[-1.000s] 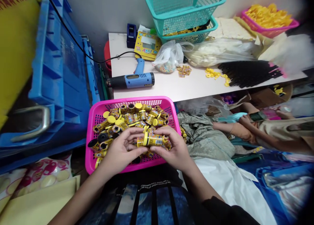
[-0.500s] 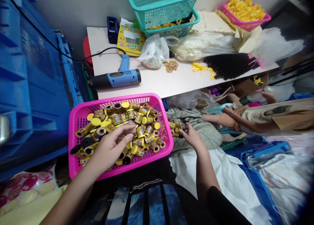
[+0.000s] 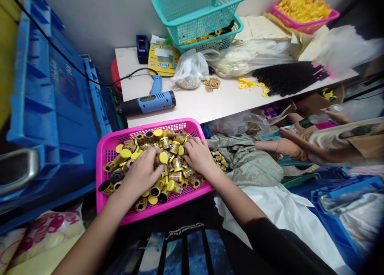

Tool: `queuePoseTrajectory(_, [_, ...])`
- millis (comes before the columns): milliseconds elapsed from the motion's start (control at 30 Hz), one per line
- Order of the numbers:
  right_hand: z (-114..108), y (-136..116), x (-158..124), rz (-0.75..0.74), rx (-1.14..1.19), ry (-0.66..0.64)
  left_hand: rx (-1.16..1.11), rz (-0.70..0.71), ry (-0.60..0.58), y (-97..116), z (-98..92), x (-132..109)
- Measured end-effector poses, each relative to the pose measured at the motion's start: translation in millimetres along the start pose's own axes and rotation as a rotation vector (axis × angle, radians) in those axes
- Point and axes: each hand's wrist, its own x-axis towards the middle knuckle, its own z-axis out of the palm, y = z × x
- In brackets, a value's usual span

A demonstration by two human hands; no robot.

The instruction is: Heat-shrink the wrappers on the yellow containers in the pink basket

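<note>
I am sitting at a white worktop (image 3: 210,103) that is running along a grey wall, with blue crates (image 3: 54,103) standing at my left. On it a blue heat gun (image 3: 150,102) is lying with its black cord trailing back, beside one tape dispenser (image 3: 141,49), one yellow packet (image 3: 163,59), one tied plastic bag (image 3: 190,69), a row of black strips (image 3: 288,77) and scattered yellow rings (image 3: 252,85). Two teal baskets (image 3: 201,15) are sitting nested at the back, and a second pink basket (image 3: 306,15) of yellow pieces is resting far right. Another person's hand (image 3: 285,135) is reaching under the worktop edge. The pink basket (image 3: 105,159) is resting on my lap against the worktop, heaped with yellow-capped canisters (image 3: 168,147), too many for counting. My left hand (image 3: 144,171) and right hand (image 3: 196,155) are both lying palm-down on the heap, each grip loosely spread over canisters; whether either is clasping one I cannot tell
</note>
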Motion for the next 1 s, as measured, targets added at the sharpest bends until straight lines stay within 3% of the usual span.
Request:
queuePoseTrajectory(100, [-3,6,7,0.069,0.050,0.013,-0.096,-0.155,0.089,-8,-12.1,-1])
queuePoseTrajectory(200, [-11,8,21,0.119,0.072,0.009,0.056,-0.235,0.077,-17,-28.9,1])
queuePoseTrajectory(300, [-14,7,39,0.066,0.064,-0.052,0.182,-0.306,0.050,-30,-46.4,1])
queuePoseTrajectory(400, [-11,8,54,0.016,0.040,-0.110,0.098,-0.264,0.046,-45,-52.8,-6])
queuePoseTrajectory(533, [-7,11,60,-0.034,0.093,-0.126,-0.011,-0.090,-0.052,-58,-38.2,-17])
queuePoseTrajectory(633, [-14,12,50,-0.054,0.222,-0.110,0.059,0.016,-0.089,-58,-27.8,-15])
queuePoseTrajectory(700, [-22,10,36,-0.067,0.454,-0.069,0.059,0.028,-0.102,-54,-28.4,-11])
queuePoseTrajectory(833, [-34,4,4,-0.079,0.931,0.080,-0.192,-0.111,0.004,-41,-38.7,-7])
queuePoseTrajectory(1000, [-36,1,-13,0.002,0.987,0.101,-0.847,-0.362,0.115,-13,-36.4,-15])
